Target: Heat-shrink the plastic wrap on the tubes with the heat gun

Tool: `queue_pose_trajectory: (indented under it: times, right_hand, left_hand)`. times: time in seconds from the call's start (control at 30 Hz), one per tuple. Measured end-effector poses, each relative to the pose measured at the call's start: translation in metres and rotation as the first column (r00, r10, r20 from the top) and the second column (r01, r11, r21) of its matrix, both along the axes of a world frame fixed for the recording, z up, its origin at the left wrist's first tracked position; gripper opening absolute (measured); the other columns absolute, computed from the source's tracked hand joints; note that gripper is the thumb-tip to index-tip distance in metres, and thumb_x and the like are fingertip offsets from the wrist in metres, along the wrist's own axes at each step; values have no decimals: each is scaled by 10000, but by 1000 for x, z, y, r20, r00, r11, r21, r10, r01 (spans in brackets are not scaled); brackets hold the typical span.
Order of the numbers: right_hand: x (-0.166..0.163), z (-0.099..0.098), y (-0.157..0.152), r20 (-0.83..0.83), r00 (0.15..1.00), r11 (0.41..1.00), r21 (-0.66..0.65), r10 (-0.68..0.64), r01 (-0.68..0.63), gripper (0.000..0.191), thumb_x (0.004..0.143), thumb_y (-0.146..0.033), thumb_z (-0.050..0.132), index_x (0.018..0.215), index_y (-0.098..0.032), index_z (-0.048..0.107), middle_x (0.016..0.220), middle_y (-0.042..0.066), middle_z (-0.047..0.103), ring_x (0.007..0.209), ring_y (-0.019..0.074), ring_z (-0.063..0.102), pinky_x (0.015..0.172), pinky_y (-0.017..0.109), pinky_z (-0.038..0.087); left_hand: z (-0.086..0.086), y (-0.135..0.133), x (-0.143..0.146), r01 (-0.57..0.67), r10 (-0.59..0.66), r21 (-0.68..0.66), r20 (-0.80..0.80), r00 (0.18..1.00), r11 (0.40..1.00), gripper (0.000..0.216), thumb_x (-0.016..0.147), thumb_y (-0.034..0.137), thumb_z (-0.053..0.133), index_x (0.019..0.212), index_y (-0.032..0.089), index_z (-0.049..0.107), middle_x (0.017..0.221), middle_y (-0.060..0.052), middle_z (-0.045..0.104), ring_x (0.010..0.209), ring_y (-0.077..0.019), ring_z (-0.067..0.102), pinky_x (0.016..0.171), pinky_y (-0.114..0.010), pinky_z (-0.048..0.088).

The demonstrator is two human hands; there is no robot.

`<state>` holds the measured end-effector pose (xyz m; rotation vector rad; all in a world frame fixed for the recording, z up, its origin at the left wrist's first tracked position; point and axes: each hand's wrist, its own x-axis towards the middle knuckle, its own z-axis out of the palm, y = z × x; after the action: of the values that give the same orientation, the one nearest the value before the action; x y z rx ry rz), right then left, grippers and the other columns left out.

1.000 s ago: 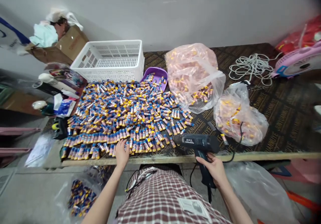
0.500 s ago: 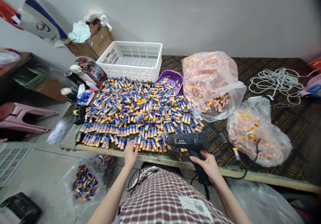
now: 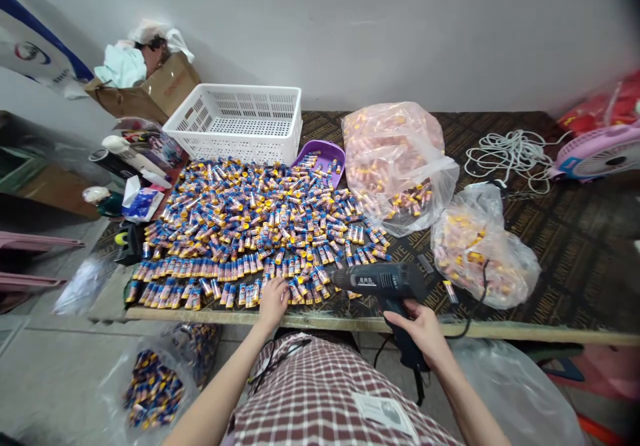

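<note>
My right hand (image 3: pixel 417 331) is wrapped round the handle of a black heat gun (image 3: pixel 375 278). Its nozzle points left, close above the right end of the front row of small tubes. These tubes (image 3: pixel 235 233) have blue and yellow ends and printed sides; many lie in a loose heap, while those along the front edge stand lined up in rows. My left hand (image 3: pixel 273 301) is at the front row, left of the nozzle, fingers bent together against the tubes. Whether a tube is between those fingertips is hidden.
Behind the heap are a white plastic basket (image 3: pixel 235 145) and a purple scoop (image 3: pixel 336 173) holding some tubes. Clear bags of tubes (image 3: pixel 395 143) stand at the right, near a coiled white rope (image 3: pixel 507 159) and a pink fan (image 3: pixel 600 155). Another filled bag (image 3: pixel 153 389) sits on the floor.
The view has turned to the right, bringing the pink fan in. My left hand has shifted right along the front row, nearer the nozzle, its fingers more curled. The heat gun stays in my right hand.
</note>
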<state>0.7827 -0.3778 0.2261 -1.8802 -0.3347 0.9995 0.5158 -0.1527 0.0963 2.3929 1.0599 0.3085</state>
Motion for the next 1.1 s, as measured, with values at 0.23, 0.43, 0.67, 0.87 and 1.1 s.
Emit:
queue_pose_trajectory:
  times: [0.23,0.43,0.67,0.87,1.1]
  right_hand:
    - [13,2,-22,19,946,946,-26,-322,323,475,502,-366,794,867,-99,651,830,99,710,699,238,651,603,303,521]
    - [8,22,-43,-96,869,874,-51,-485,482,455,454,-311,820,837,-137,647,747,55,712,507,188,616,495,292,522]
    - [0,14,-58,-104,835,842,-69,-540,535,474,441,-330,821,834,-124,656,731,61,714,495,200,622,465,292,523]
    - [6,11,-50,-95,843,848,-47,-530,528,490,424,-316,817,847,-119,669,756,79,717,497,213,630,453,299,534]
    - [12,3,-22,-144,875,887,-79,-463,456,525,429,-310,823,888,-117,653,789,95,719,518,226,641,458,301,535]
  left_hand:
    - [-10,12,94,607,-613,-152,12,790,780,352,701,63,467,999,215,578,1206,-97,542,1229,-221,386,1055,-406,244]
    - [-37,22,144,687,-705,-280,48,707,670,162,626,51,526,658,210,537,825,-106,621,926,-237,552,962,-394,326]
    - [-21,37,163,484,-501,-469,98,860,739,189,537,65,575,644,199,496,747,-53,611,860,-221,561,910,-362,375]
    - [19,46,136,109,332,-955,202,921,277,190,604,165,541,791,140,523,783,-62,631,790,-195,613,797,-369,477]
    - [39,52,94,483,686,-849,221,693,-214,385,697,259,548,1045,95,546,955,-127,662,922,-251,630,878,-476,459]
